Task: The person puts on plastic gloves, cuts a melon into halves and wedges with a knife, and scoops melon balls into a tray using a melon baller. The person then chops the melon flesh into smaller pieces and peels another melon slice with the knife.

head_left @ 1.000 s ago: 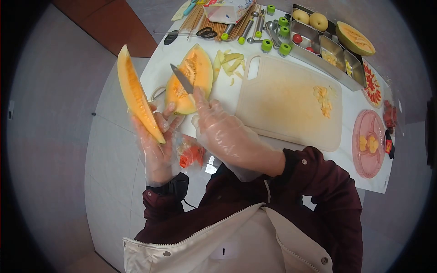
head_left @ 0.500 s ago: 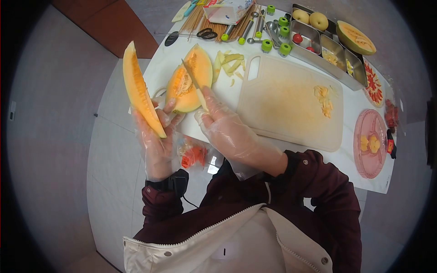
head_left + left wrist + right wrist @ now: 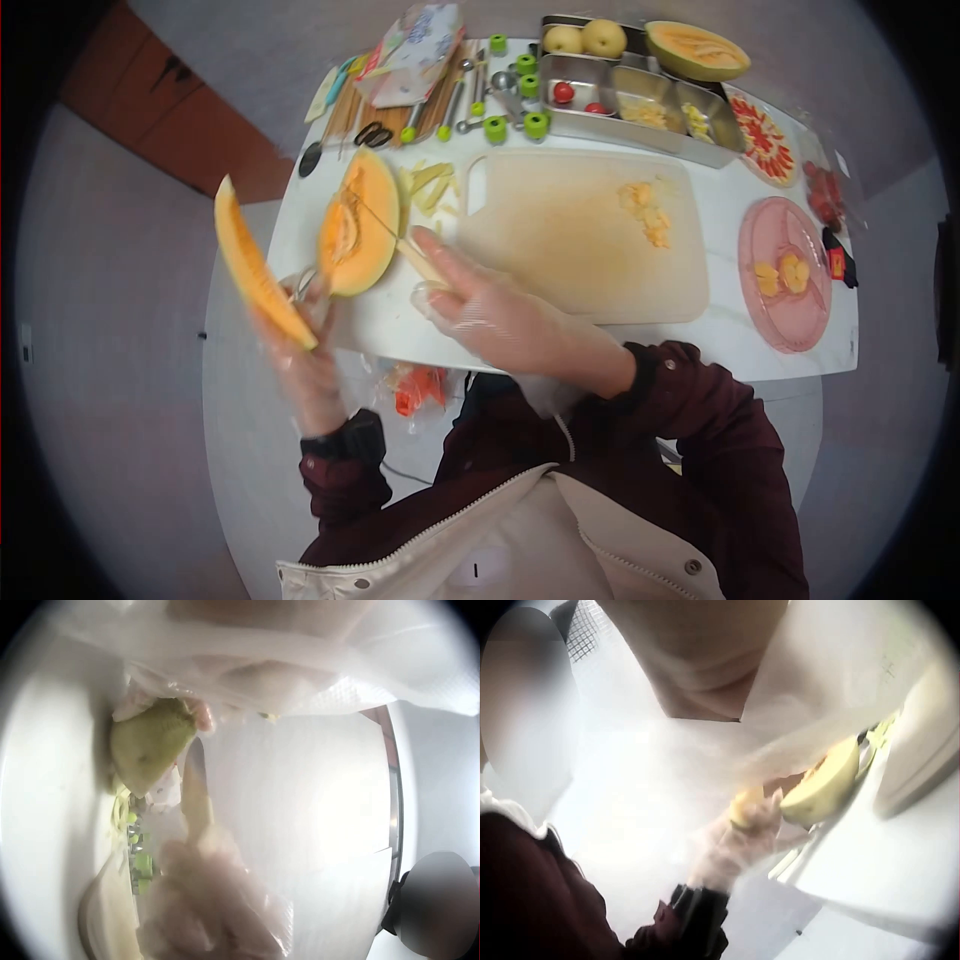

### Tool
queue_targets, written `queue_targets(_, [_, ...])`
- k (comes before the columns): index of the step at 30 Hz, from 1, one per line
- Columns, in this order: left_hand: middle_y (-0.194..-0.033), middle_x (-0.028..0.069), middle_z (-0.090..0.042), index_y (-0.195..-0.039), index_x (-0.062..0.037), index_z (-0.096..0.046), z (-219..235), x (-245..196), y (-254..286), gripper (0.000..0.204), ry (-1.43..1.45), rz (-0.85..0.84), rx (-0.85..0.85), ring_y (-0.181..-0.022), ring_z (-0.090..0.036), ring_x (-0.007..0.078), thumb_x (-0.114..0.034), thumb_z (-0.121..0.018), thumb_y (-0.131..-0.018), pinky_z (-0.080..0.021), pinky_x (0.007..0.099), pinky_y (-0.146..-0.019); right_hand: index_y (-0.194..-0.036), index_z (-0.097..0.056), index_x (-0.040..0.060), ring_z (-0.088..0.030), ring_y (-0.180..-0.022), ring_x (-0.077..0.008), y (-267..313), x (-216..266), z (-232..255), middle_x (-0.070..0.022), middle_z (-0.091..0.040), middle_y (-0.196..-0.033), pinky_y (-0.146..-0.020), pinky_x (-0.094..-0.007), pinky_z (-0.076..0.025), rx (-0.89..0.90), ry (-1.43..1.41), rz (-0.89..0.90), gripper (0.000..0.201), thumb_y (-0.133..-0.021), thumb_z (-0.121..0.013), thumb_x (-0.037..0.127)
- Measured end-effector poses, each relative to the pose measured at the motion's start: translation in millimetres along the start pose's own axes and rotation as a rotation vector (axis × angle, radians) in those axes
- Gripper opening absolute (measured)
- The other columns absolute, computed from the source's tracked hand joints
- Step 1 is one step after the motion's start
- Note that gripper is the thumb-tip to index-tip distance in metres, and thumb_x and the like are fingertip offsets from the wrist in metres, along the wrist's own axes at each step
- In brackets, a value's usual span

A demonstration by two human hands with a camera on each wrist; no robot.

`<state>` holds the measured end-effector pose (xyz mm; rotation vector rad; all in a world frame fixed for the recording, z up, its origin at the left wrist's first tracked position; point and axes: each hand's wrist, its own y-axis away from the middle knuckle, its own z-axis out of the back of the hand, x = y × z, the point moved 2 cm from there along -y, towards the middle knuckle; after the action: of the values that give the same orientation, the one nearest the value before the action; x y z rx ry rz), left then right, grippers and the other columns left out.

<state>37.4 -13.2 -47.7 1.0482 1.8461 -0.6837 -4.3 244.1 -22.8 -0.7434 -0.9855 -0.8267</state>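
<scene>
A long wedge of orange-fleshed melon [image 3: 258, 275] is held upright and tilted in my left hand [image 3: 305, 365], which wears a clear plastic glove. Beside it, a larger cut piece of melon [image 3: 375, 235] lies on the table with seeds in its hollow. My gloved right hand [image 3: 500, 315] grips the pale handle of a knife [image 3: 420, 262]; its thin blade overlaps the larger piece in the head view. From the left wrist, the knife blade [image 3: 197, 761] points up beside a green rind [image 3: 154, 742]. In the right wrist view my left hand [image 3: 727, 847] is blurred.
A cutting board [image 3: 570, 260] with peel scraps lies to the right. Behind it stand steel bins [image 3: 640, 140] and another melon half [image 3: 700, 50]. A pink divided plate [image 3: 785, 325] sits far right. Rind strips [image 3: 430, 190] and green-capped tools [image 3: 495, 128] lie at the back.
The head view has shifted. My left hand and the wedge have moved left, farther from the larger melon piece. The knife has swung from the seeds toward that piece's right side.
</scene>
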Motion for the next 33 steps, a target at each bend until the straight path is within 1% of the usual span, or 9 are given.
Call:
queue_targets(3, [-0.086, 0.0005, -0.060, -0.128, -0.0095, -0.057, -23, -31, 32, 0.051, -0.255, -0.021, -0.222, -0.092, -0.065, 0.0155, -0.055, -0.044, -0.110, -0.054, 0.0352, -0.084, -0.164, -0.034, 0.0144, -0.062, -0.079, -0.0127, 27, 6, 58, -0.0099, -0.068, -0.106, -0.073, -0.0287, -0.051, 0.022, -0.191, -0.280, 0.063, -0.106, -0.056, 0.022])
queue_targets(6, [-0.086, -0.0009, -0.054, -0.127, -0.0090, -0.056, -49, -40, 48, 0.053, -0.502, -0.124, -0.138, -0.074, -0.050, 0.0096, -0.057, -0.045, -0.109, -0.042, 0.0248, -0.070, -0.160, -0.041, 0.0108, -0.069, -0.102, -0.0298, 62, 3, 103, -0.0200, -0.070, -0.117, -0.092, -0.0433, -0.052, -0.050, -0.399, -0.596, 0.058, -0.103, -0.053, 0.017])
queue_targets(10, [-0.075, -0.0029, -0.046, -0.126, -0.0047, -0.057, -96, -19, 67, 0.053, -0.359, 0.120, 0.109, -0.064, -0.040, 0.0080, -0.054, -0.042, -0.111, -0.035, 0.0201, -0.062, -0.158, -0.044, 0.0119, -0.070, -0.090, -0.0295, 104, -29, 128, -0.0181, -0.070, -0.111, -0.078, -0.0438, -0.054, -0.181, -0.407, -0.629, 0.059, -0.100, -0.054, 0.012])
queue_targets(12, [-0.080, -0.0008, -0.053, -0.126, -0.0016, -0.056, -113, 3, 65, 0.054, -0.364, 0.487, 0.322, -0.075, -0.049, 0.0104, -0.052, -0.043, -0.111, -0.043, 0.0214, -0.062, -0.157, -0.046, 0.0121, -0.068, -0.082, -0.0334, 124, -55, 126, -0.0189, -0.068, -0.107, -0.069, -0.0467, -0.054, -0.365, 0.526, 0.008, 0.062, -0.096, -0.057, 0.010])
queue_targets(15, [-0.073, 0.0002, -0.050, -0.125, 0.0024, -0.057, -125, 46, 48, 0.054, 0.261, 1.041, 0.518, -0.072, -0.045, 0.0121, -0.048, -0.043, -0.112, -0.040, 0.0212, -0.053, -0.155, -0.048, 0.0095, -0.066, -0.091, -0.0393, 143, -41, 122, -0.0216, -0.066, -0.108, -0.079, -0.0485, -0.055, -0.421, 0.581, -0.264, 0.062, -0.095, -0.060, 0.009])
queue_targets(21, [-0.071, 0.0025, -0.049, -0.124, 0.0057, -0.056, -151, 75, 52, 0.055, 0.539, 1.337, 0.462, -0.074, -0.046, 0.0148, -0.046, -0.039, -0.113, -0.039, 0.0208, -0.051, -0.155, -0.047, 0.0074, -0.064, -0.111, -0.0408, 160, -45, 136, -0.0240, -0.066, -0.118, -0.100, -0.0480, -0.050, -0.338, 0.354, -0.310, 0.060, -0.096, -0.060, 0.009])
queue_targets(25, [-0.071, 0.0029, -0.050, -0.125, 0.0054, -0.055, -148, 86, 55, 0.056, 0.589, 1.353, 0.369, -0.071, -0.047, 0.0136, -0.047, -0.038, -0.113, -0.040, 0.0216, -0.052, -0.155, -0.047, 0.0073, -0.061, -0.125, -0.0401, 154, -55, 133, -0.0256, -0.064, -0.133, -0.108, -0.0447, -0.047, -0.353, 0.056, -0.457, 0.058, -0.099, -0.059, 0.009])
queue_targets(28, [-0.079, 0.0030, -0.049, -0.132, 0.0094, -0.047, -144, 91, 54, 0.047, 0.603, 1.337, 0.481, -0.071, -0.047, 0.0120, -0.033, -0.041, -0.112, -0.043, 0.0193, -0.054, -0.156, -0.048, 0.0125, -0.061, -0.086, -0.0134, 150, -65, 128, -0.0064, -0.070, -0.104, -0.082, -0.0288, -0.051, -0.368, 0.003, -0.464, 0.059, -0.099, -0.060, 0.006])
queue_targets(33, [-0.087, 0.0086, -0.063, -0.140, 0.0042, -0.050, -134, 80, 60, 0.077, 0.243, 1.158, 0.399, -0.073, -0.059, 0.0156, -0.065, -0.040, -0.107, -0.048, 0.0209, -0.055, -0.157, -0.048, 0.0112, -0.051, -0.077, -0.0043, 145, -65, 127, 0.0013, -0.063, -0.094, -0.071, -0.0210, -0.045, -0.392, -0.271, -0.571, 0.057, -0.101, -0.059, 0.006])
